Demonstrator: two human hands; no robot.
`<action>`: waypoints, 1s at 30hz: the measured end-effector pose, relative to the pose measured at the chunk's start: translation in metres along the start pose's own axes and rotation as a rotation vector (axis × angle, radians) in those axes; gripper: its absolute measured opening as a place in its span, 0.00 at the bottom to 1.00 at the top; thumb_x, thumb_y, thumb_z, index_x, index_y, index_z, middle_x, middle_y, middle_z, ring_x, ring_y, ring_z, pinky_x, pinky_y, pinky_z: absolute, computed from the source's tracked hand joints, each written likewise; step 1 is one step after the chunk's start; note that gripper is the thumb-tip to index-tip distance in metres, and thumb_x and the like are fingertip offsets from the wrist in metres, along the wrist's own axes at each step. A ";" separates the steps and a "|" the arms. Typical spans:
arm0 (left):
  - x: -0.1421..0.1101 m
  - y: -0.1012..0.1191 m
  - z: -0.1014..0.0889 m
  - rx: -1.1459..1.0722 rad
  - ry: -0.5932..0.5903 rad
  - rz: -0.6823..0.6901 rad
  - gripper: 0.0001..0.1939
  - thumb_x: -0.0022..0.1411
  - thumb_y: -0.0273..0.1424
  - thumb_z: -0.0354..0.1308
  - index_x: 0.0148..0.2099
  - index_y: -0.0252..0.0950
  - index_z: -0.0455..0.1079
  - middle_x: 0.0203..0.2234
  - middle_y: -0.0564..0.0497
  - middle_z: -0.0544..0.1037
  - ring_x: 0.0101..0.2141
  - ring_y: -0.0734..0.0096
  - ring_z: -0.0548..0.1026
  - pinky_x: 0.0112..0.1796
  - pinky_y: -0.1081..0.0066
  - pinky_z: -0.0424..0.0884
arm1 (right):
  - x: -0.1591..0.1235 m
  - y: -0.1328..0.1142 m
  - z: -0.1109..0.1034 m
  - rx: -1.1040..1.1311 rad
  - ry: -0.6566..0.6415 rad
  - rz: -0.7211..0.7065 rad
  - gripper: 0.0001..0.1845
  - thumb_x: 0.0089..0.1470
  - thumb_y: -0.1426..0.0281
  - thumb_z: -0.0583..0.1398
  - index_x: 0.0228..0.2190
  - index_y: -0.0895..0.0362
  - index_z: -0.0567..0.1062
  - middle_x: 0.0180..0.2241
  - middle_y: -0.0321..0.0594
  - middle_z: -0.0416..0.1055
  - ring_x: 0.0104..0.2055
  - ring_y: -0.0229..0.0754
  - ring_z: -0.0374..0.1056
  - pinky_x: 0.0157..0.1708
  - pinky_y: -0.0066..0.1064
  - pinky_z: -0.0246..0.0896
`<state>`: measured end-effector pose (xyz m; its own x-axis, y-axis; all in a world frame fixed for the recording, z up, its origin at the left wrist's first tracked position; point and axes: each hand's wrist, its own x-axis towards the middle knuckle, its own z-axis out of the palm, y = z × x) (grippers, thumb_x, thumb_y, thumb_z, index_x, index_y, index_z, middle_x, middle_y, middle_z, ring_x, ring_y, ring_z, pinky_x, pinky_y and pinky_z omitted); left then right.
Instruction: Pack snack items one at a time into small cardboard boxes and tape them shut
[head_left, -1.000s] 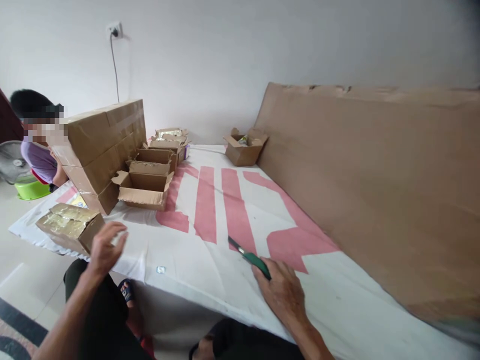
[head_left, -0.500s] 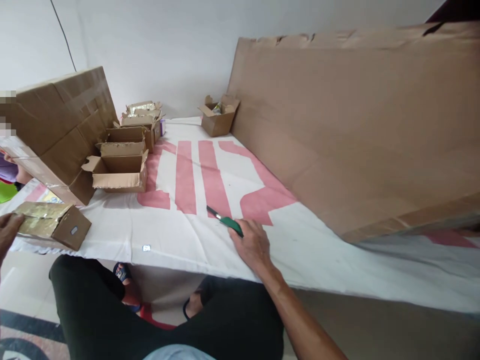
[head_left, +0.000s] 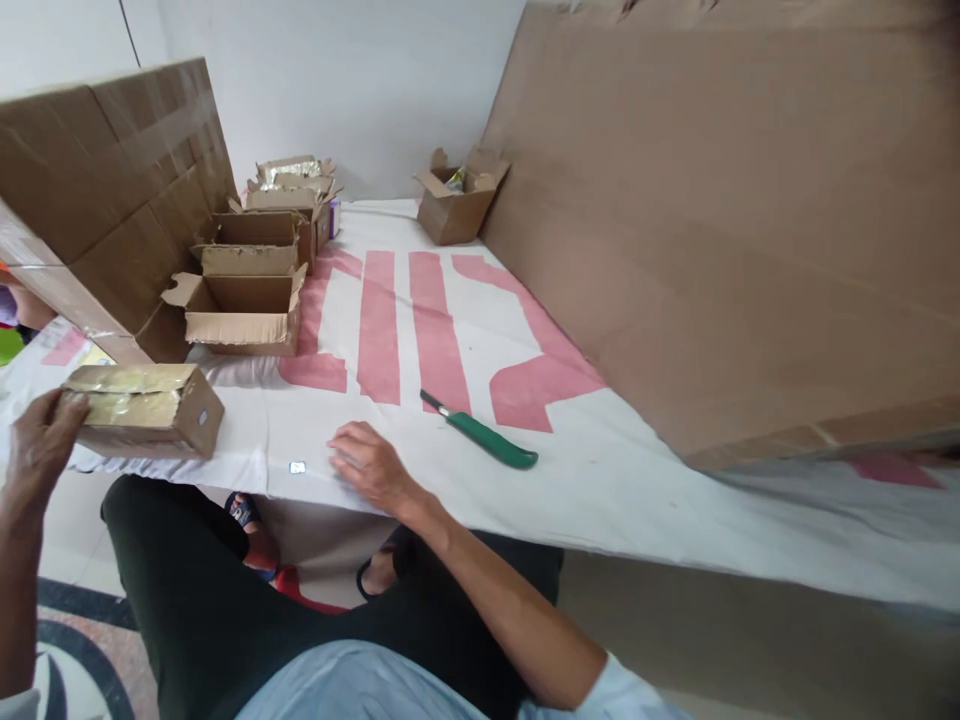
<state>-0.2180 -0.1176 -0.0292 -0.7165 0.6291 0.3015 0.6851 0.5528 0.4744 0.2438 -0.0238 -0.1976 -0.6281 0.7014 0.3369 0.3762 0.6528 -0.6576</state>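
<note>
My left hand is closed on the left end of a small closed cardboard box with shiny tape along its top. The box is at the table's front left edge. My right hand hovers at or just over the cloth, its fingers loosely bent and apart, with nothing in them. To its right lies a green-handled knife, blade pointing away to the left. A small white label rests on the cloth to the left of my right hand.
Several open cardboard boxes stand in a row at the left, beside a large taped carton. Another open box is at the back. A big cardboard sheet or carton leans along the right. Part of another person's arm shows at far left.
My right hand has let go of the knife, leaving it on the cloth, and moved left. My left hand and the small box have shifted right and up in view.
</note>
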 end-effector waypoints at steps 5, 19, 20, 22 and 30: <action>-0.026 0.013 0.006 -0.147 -0.047 -0.004 0.33 0.65 0.40 0.64 0.67 0.27 0.75 0.60 0.41 0.83 0.56 0.55 0.77 0.66 0.53 0.71 | 0.038 -0.037 0.035 -0.165 -0.279 0.022 0.08 0.71 0.67 0.63 0.46 0.54 0.83 0.50 0.48 0.76 0.52 0.54 0.68 0.55 0.44 0.66; -0.095 0.011 0.020 -0.087 0.329 0.379 0.24 0.64 0.32 0.66 0.61 0.31 0.78 0.58 0.34 0.80 0.62 0.42 0.76 0.56 0.45 0.79 | 0.039 -0.030 0.048 -0.199 -0.294 0.022 0.07 0.70 0.71 0.64 0.39 0.53 0.83 0.45 0.45 0.76 0.50 0.50 0.68 0.51 0.41 0.63; -0.103 0.011 0.022 -0.072 0.357 0.433 0.21 0.66 0.31 0.66 0.59 0.32 0.78 0.57 0.35 0.80 0.62 0.42 0.76 0.60 0.43 0.77 | 0.038 -0.029 0.049 -0.194 -0.280 0.014 0.07 0.69 0.72 0.64 0.38 0.53 0.82 0.44 0.44 0.76 0.49 0.50 0.68 0.50 0.40 0.63; -0.121 0.012 0.028 -0.060 0.377 0.504 0.17 0.67 0.30 0.65 0.57 0.33 0.79 0.54 0.36 0.81 0.59 0.43 0.78 0.62 0.42 0.74 | 0.036 -0.028 0.050 -0.189 -0.259 0.001 0.07 0.69 0.74 0.63 0.37 0.53 0.82 0.42 0.43 0.76 0.47 0.49 0.68 0.49 0.39 0.62; -0.197 0.041 0.093 -0.262 -0.109 0.735 0.09 0.73 0.26 0.59 0.47 0.38 0.81 0.40 0.45 0.83 0.42 0.59 0.82 0.46 0.62 0.79 | 0.029 -0.029 0.042 -0.166 -0.243 -0.070 0.04 0.68 0.74 0.65 0.40 0.55 0.81 0.43 0.44 0.76 0.47 0.48 0.68 0.49 0.38 0.61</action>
<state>-0.0370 -0.1679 -0.1464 -0.0658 0.8407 0.5375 0.9151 -0.1639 0.3685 0.1865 -0.0341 -0.1973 -0.7933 0.5772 0.1935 0.4201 0.7491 -0.5123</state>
